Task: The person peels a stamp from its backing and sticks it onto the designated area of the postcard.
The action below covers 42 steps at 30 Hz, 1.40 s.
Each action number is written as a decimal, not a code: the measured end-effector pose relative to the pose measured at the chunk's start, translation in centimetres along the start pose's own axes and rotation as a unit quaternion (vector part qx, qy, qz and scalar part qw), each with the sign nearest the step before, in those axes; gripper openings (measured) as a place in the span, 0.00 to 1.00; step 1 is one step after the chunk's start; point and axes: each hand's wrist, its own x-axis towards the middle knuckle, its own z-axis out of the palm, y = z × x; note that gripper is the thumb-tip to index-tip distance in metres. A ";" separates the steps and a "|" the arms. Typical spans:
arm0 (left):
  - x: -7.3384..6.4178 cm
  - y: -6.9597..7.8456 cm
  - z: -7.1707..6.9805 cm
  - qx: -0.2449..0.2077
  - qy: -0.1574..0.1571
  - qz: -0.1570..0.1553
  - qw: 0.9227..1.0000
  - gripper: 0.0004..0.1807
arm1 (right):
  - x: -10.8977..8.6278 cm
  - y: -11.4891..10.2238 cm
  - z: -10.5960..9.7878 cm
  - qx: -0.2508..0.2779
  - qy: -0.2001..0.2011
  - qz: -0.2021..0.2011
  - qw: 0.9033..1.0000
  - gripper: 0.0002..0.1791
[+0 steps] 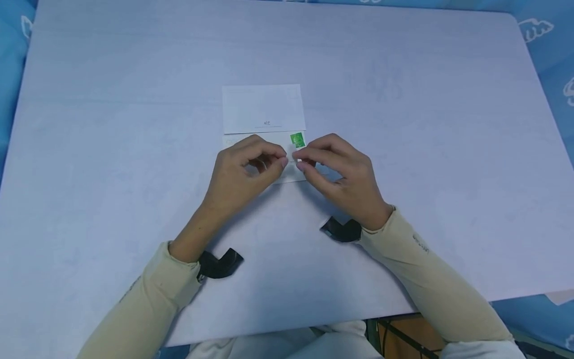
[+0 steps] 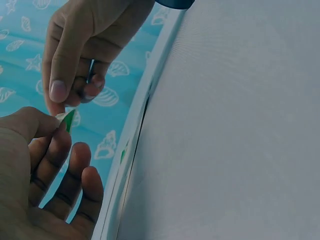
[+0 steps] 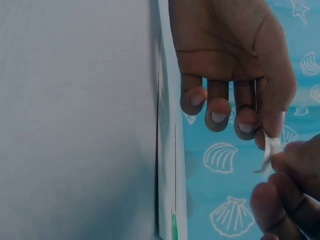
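Over the lower white envelope [image 1: 230,141], my two hands meet fingertip to fingertip. A small green-and-white stamp [image 2: 68,119] is pinched between thumb and index finger of my left hand [image 1: 246,162]. Its pale, curled side [image 3: 270,148] shows in the right wrist view, where thumb and index finger of my right hand [image 1: 343,164] grip the upper end. Whether the backing is separate from the stamp, I cannot tell. Another green stamp [image 1: 298,139] lies at the envelope's upper right corner, just beyond the right fingertips. The hands cover part of this envelope.
A second white envelope [image 1: 263,105] with small dark print lies directly behind the lower one. Both rest on a pale cloth-covered table [image 1: 134,164]. Blue cloth with white shell prints [image 1: 549,55] surrounds the table. Black wrist mounts [image 1: 220,264] sit near both cuffs.
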 end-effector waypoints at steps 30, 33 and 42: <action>-0.3 -3.5 0.6 0.047 0.001 0.014 0.999 0.04 | -0.8 1.9 0.2 -0.037 0.023 0.021 0.999 0.05; -0.3 -3.7 0.7 0.047 0.005 0.012 0.999 0.04 | -0.8 2.2 -0.1 -0.042 0.032 0.022 0.998 0.05; -0.2 -3.6 0.8 0.043 0.011 -0.004 0.999 0.03 | -0.2 2.5 -1.4 -0.067 0.046 0.022 0.996 0.05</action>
